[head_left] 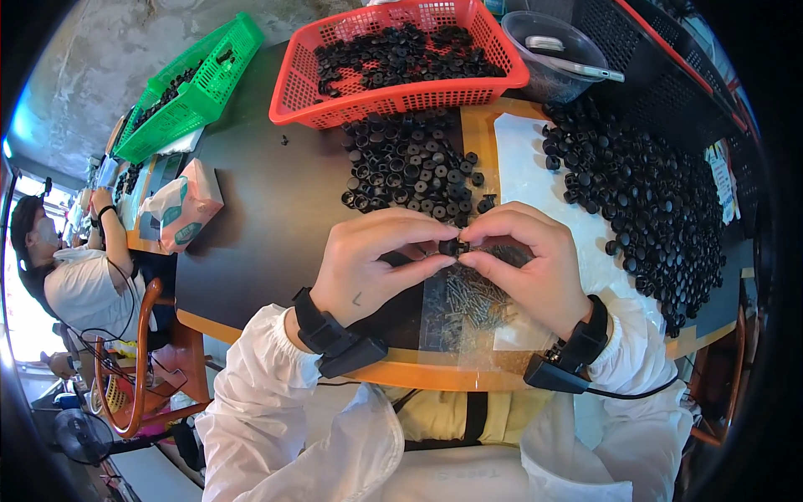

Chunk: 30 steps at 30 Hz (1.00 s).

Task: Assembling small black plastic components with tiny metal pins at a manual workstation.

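My left hand (372, 255) and my right hand (531, 255) meet over the table, thumb and forefinger of each pinched together. Between the fingertips is a small black plastic part (452, 248), gripped from both sides. Its fine detail is too small to make out. Just below the fingers lies a heap of thin metal screws (475, 301) on clear plastic near the table's front edge. Beyond my hands sits a pile of black round caps (418, 163), some hollow, some with a centre hole. A larger pile of black knob-like parts (648, 209) spreads to the right.
A red basket (397, 102) of black parts stands at the back, beside a clear tub (556, 79) with a phone across it. Farther left are a green basket (188, 109) and a tissue pack (184, 205). A co-worker (84, 272) sits at far left.
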Each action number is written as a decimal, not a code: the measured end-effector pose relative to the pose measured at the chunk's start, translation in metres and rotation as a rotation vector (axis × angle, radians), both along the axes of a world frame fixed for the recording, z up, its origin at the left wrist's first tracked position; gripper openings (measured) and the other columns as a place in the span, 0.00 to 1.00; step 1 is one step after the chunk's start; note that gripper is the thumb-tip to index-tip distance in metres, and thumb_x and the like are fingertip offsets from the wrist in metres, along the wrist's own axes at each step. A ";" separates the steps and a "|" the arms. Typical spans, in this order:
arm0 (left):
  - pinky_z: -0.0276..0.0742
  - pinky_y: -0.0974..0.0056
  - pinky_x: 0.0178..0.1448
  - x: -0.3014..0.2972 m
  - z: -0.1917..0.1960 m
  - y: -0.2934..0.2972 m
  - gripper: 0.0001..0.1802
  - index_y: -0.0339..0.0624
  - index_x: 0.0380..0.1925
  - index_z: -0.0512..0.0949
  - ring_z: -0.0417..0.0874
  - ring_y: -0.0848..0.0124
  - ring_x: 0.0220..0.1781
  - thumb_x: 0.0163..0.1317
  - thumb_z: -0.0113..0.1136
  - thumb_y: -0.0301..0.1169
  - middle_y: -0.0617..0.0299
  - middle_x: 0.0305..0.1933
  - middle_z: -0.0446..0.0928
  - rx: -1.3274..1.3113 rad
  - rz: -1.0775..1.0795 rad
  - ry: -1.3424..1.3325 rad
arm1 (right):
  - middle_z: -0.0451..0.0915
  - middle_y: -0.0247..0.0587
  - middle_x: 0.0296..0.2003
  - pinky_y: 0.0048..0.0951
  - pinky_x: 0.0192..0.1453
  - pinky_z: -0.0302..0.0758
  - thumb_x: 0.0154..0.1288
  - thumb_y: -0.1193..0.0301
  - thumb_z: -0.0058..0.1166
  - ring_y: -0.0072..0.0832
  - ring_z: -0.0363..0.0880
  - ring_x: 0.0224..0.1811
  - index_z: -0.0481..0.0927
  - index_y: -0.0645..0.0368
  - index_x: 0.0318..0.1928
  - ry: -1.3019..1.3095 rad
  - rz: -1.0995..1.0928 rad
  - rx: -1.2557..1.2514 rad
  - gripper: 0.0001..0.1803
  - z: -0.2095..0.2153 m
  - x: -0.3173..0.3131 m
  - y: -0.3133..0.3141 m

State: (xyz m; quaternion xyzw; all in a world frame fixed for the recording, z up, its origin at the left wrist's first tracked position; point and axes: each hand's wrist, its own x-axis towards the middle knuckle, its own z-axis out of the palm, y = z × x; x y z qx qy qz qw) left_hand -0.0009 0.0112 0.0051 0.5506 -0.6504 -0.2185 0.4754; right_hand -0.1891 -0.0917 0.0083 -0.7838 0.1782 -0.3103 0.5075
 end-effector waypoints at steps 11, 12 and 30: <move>0.82 0.70 0.38 -0.002 0.003 0.003 0.17 0.34 0.41 0.81 0.85 0.73 0.35 0.49 0.72 0.20 0.57 0.38 0.83 0.086 0.052 0.029 | 0.81 0.41 0.37 0.24 0.45 0.80 0.55 0.82 0.64 0.25 0.82 0.39 0.82 0.64 0.41 -0.032 0.006 0.060 0.12 -0.004 0.001 0.000; 0.82 0.70 0.38 -0.001 0.003 0.003 0.17 0.34 0.41 0.81 0.85 0.74 0.35 0.49 0.72 0.21 0.58 0.38 0.84 0.104 0.060 0.050 | 0.81 0.40 0.37 0.24 0.45 0.80 0.55 0.82 0.64 0.25 0.82 0.39 0.82 0.64 0.41 -0.043 0.007 0.088 0.12 -0.004 0.002 0.000; 0.79 0.73 0.34 0.000 0.001 0.004 0.16 0.37 0.42 0.83 0.82 0.78 0.30 0.50 0.73 0.24 0.59 0.37 0.84 0.095 0.070 0.029 | 0.81 0.40 0.38 0.24 0.48 0.80 0.56 0.82 0.63 0.24 0.82 0.41 0.81 0.65 0.42 -0.054 -0.028 0.266 0.12 -0.002 0.005 0.004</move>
